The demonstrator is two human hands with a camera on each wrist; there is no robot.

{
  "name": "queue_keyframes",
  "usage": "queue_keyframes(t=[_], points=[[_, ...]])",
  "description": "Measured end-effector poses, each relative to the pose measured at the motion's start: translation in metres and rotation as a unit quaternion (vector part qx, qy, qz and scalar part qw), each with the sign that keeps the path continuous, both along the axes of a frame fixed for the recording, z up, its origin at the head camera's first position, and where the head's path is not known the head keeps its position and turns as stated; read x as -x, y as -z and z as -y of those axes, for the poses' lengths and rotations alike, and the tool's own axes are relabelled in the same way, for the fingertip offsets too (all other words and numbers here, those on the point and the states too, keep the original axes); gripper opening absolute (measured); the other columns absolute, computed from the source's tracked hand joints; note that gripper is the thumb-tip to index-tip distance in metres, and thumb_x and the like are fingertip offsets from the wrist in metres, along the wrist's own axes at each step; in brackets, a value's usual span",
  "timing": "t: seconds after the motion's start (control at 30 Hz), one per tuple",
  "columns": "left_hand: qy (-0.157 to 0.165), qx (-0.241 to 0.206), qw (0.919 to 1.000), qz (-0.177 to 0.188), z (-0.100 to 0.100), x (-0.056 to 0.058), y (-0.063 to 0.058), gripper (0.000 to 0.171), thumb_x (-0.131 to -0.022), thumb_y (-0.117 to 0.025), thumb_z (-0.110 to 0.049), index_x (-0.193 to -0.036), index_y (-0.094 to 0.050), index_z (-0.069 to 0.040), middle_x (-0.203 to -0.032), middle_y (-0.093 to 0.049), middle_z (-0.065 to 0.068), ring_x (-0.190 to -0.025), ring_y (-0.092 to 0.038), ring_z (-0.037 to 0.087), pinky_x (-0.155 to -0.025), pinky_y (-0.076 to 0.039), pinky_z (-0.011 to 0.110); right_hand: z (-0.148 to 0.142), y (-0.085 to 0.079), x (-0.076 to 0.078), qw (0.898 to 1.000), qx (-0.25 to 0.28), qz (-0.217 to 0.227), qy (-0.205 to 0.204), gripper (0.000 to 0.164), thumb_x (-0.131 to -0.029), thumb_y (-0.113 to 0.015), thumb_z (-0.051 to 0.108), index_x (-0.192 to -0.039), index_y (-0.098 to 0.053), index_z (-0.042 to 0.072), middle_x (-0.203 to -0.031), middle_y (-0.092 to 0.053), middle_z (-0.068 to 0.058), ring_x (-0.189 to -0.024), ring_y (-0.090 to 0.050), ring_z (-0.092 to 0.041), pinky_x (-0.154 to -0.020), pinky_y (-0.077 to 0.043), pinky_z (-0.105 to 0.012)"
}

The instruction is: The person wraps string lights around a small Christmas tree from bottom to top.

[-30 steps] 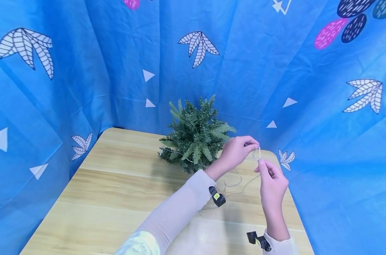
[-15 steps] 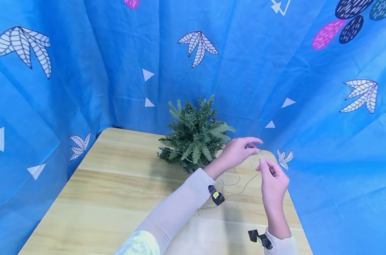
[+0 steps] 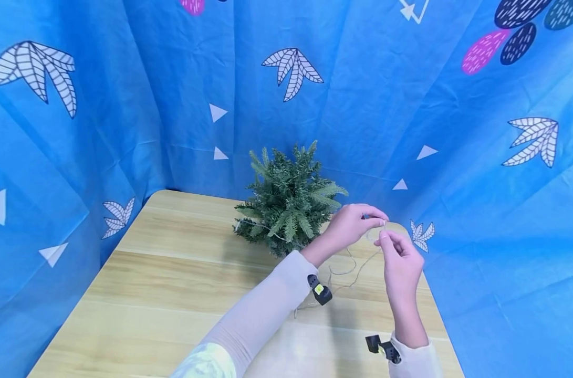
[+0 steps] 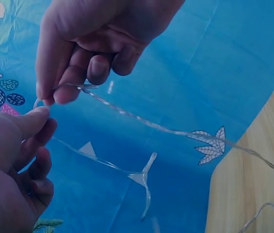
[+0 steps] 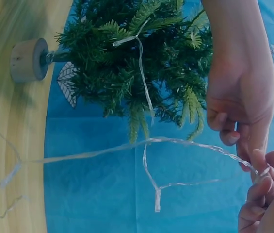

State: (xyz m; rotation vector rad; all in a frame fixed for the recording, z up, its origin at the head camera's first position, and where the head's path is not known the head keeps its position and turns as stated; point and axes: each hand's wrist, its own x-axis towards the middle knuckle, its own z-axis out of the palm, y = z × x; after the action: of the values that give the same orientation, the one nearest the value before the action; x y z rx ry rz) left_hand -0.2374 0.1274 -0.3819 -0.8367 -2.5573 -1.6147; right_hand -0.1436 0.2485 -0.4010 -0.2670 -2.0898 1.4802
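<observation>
A clear-wired string of fairy lights (image 4: 127, 114) runs between my hands, which are raised beside a small artificial Christmas tree (image 3: 291, 199). My left hand (image 3: 352, 227) pinches the wire between thumb and index finger. Just below and to its right, my right hand (image 3: 403, 265) pinches the same wire, their fingertips nearly touching. Thin slack wire drops from the right hand to the table. One small clear bulb (image 4: 149, 164) dangles in the left wrist view. Another bulb (image 5: 157, 200) hangs in front of the curtain in the right wrist view. Part of the wire lies across the tree's lower left branches.
The tree's round wooden base (image 5: 29, 59) stands on the wood-grain table (image 3: 173, 283). Loose loops of the light string lie on the tabletop. A blue patterned curtain (image 3: 187, 126) closes in the back and sides.
My left index finger lifted off the thumb half a second ago and is now lowered onto the wire again. My right hand has shifted slightly left and up, closer to the left fingertips.
</observation>
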Motion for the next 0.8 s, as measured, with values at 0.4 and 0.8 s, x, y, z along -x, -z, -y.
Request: queue_keyframes(t=[0.4, 0.8], points=[[-0.041, -0.035, 0.9982, 0.026, 0.002, 0.006, -0.007, 0.014, -0.096, -0.069, -0.036, -0.105, -0.078, -0.031, -0.102, -0.073, -0.02, -0.085, -0.062, -0.002, -0.071, -0.049, 0.021, 0.001, -0.003, -0.006, 0.999, 0.016, 0.04, -0.002, 0.03, -0.093, -0.073, 0.039, -0.104, -0.078, 0.012, -0.088, -0.074, 0.009, -0.073, -0.057, -0.011, -0.066, -0.044, -0.023], [-0.038, 0.051, 0.9979, 0.015, 0.0, 0.009, -0.014, 0.03, -0.096, -0.069, -0.035, -0.126, -0.068, -0.032, -0.104, -0.073, -0.014, -0.073, -0.062, 0.003, -0.062, -0.047, 0.023, -0.004, -0.005, 0.009, 1.0, 0.02, -0.007, -0.017, 0.025, -0.097, -0.069, 0.032, -0.102, -0.076, 0.009, -0.082, -0.073, 0.007, -0.065, -0.051, -0.012, -0.055, -0.039, -0.023]])
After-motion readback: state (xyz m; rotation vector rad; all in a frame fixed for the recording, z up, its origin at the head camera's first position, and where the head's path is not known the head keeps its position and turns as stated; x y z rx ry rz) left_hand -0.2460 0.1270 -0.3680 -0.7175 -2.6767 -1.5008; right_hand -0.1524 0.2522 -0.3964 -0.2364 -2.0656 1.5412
